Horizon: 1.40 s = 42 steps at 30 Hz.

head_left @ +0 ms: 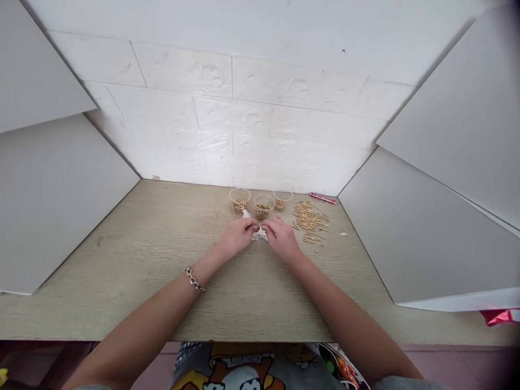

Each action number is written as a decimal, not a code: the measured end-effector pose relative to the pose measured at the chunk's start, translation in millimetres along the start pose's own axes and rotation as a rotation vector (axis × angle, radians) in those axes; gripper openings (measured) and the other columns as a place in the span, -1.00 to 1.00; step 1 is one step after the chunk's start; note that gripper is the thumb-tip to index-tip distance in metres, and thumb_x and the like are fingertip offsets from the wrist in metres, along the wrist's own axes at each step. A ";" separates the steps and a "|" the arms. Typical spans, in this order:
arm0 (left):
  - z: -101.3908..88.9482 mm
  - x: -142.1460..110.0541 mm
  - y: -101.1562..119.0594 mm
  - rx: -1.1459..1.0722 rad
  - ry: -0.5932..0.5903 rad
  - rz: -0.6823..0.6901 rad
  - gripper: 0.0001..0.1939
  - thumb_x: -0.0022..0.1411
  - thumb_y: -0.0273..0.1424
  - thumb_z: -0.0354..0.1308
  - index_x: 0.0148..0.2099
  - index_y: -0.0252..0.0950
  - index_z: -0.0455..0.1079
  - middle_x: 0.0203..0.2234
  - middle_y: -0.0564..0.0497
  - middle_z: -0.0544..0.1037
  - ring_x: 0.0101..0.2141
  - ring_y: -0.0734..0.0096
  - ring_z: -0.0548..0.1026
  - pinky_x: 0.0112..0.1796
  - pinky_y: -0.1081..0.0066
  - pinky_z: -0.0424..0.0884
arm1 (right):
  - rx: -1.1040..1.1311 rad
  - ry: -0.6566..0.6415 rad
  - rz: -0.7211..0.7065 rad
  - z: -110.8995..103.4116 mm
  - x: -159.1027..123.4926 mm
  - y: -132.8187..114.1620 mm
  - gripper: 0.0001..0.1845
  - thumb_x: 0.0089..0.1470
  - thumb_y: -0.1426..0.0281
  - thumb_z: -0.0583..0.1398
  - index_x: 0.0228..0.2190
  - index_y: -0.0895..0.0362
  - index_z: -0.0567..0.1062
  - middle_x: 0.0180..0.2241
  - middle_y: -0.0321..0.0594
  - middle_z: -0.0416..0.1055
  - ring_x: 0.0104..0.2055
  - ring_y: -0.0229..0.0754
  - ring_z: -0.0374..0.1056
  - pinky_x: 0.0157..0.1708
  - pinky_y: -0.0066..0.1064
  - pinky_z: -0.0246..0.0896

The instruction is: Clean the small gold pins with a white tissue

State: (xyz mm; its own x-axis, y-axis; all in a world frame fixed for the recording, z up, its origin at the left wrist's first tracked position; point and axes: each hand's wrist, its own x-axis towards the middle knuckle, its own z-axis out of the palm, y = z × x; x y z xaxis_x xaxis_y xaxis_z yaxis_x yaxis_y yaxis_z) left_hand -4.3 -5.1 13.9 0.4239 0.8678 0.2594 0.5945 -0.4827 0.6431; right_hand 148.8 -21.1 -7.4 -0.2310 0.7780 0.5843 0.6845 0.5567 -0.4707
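Note:
My left hand (238, 235) and my right hand (280, 236) meet over the middle of the table, fingertips pinched and almost touching. A tiny light piece seems to sit between them, too small to name. Under the fingers lies a crumpled white tissue or thin plastic (259, 236). Just beyond stands a clear cup (264, 207) with small dark-gold pieces. A second clear cup (239, 200) at its left and a third (283, 199) at its right hold copper-coloured bits. To the right of my right hand many thin gold-coloured rods (311, 219) lie in a loose pile.
A red tube-like packet (323, 198) lies near the back right corner of the wooden table (134, 244). Brown crumbs (219, 218) are scattered left of the cups. A white brick-pattern wall (252, 119) closes the back, with grey panels (439, 233) at both sides.

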 end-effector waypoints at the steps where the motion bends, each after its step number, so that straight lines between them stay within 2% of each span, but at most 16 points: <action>1: 0.1 -0.1 0.7 -0.008 -0.002 -0.012 -0.79 0.15 -0.45 -0.09 -0.45 -0.31 0.35 -0.51 0.07 0.48 -0.47 0.49 0.39 -0.40 0.48 0.29 | -0.002 0.007 -0.002 0.3 0.1 -0.3 -0.78 0.07 0.45 -0.02 -0.38 0.12 0.43 -0.40 -0.24 0.45 -0.39 -0.27 0.33 0.09 -0.15 -0.09; 4: 1.3 -1.5 1.6 0.050 0.039 0.008 -0.79 0.15 -0.46 -0.10 -0.42 -0.32 0.35 -0.51 0.04 0.47 -0.46 0.46 0.39 -0.38 0.46 0.29 | -0.014 0.020 0.028 2.1 0.2 -2.4 -0.77 0.07 0.46 -0.02 -0.39 0.11 0.42 -0.40 -0.24 0.45 -0.39 -0.25 0.33 0.08 -0.13 -0.09; 7: 2.9 -4.1 0.7 0.171 0.108 0.111 -0.80 0.15 -0.51 -0.11 -0.35 -0.34 0.36 -0.44 -0.03 0.46 -0.39 0.41 0.39 -0.32 0.41 0.30 | -0.016 0.026 0.061 4.4 -0.2 -4.9 -0.76 0.07 0.47 -0.03 -0.40 0.12 0.43 -0.41 -0.23 0.45 -0.39 -0.24 0.33 0.08 -0.11 -0.10; 11: 4.3 -5.1 -2.6 0.254 0.132 0.191 -0.81 0.13 -0.54 -0.10 -0.34 -0.34 0.35 -0.43 -0.06 0.45 -0.36 0.37 0.38 -0.30 0.38 0.31 | 0.000 0.026 0.073 5.0 -0.2 -5.5 -0.76 0.06 0.47 -0.03 -0.40 0.11 0.43 -0.41 -0.23 0.45 -0.40 -0.24 0.33 0.07 -0.11 -0.09; 26: -3.0 -2.3 -1.7 0.151 0.095 0.169 -0.79 0.18 -0.48 -0.11 -0.31 -0.32 0.36 -0.40 -0.02 0.47 -0.34 0.42 0.39 -0.28 0.41 0.31 | 0.022 -0.032 0.071 -6.7 3.7 -2.3 -0.78 0.09 0.37 -0.02 -0.41 0.08 0.41 -0.39 -0.27 0.44 -0.39 -0.25 0.31 0.04 -0.14 -0.08; 30: -2.4 -2.6 0.0 0.144 0.110 0.174 -0.79 0.19 -0.46 -0.12 -0.32 -0.32 0.35 -0.42 -0.01 0.46 -0.36 0.42 0.39 -0.29 0.40 0.31 | -0.029 -0.047 0.063 -7.5 3.9 -4.7 -0.74 0.11 0.35 -0.07 -0.49 0.11 0.34 -0.50 -0.29 0.37 -0.43 -0.26 0.24 -0.01 -0.18 -0.05; 33: -1.8 -2.5 0.8 0.141 0.120 0.174 -0.79 0.20 -0.43 -0.11 -0.33 -0.32 0.35 -0.43 -0.01 0.45 -0.37 0.42 0.39 -0.30 0.41 0.30 | -0.052 -0.025 0.072 -8.2 4.5 -6.5 -0.70 0.12 0.35 -0.09 -0.57 0.12 0.27 -0.57 -0.30 0.27 -0.47 -0.26 0.17 -0.17 -0.29 0.08; 36: -1.5 -2.3 0.7 0.133 0.126 0.171 -0.79 0.20 -0.42 -0.11 -0.33 -0.32 0.35 -0.43 -0.01 0.45 -0.37 0.43 0.39 -0.31 0.42 0.30 | -0.007 0.014 0.067 -9.5 5.4 -7.9 -0.75 0.10 0.37 -0.08 -0.51 0.13 0.30 -0.52 -0.25 0.28 -0.41 -0.24 0.19 -0.34 -0.40 0.12; 42: -1.2 -1.7 -1.6 0.115 0.132 0.155 -0.79 0.20 -0.42 -0.11 -0.31 -0.33 0.35 -0.45 0.00 0.45 -0.38 0.44 0.39 -0.32 0.43 0.30 | 0.061 0.093 0.040 -10.8 5.8 -8.7 -0.85 0.03 0.40 0.05 -0.43 0.13 0.41 -0.41 -0.22 0.41 -0.33 -0.24 0.29 -0.30 -0.41 0.17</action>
State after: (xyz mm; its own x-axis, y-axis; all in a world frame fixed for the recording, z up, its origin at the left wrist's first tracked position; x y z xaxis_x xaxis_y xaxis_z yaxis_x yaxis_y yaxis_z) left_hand -6.8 -5.6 13.3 0.4276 0.7864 0.4459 0.6063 -0.6153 0.5038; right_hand 148.9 -24.6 7.2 -0.1377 0.7710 0.6218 0.6480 0.5449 -0.5322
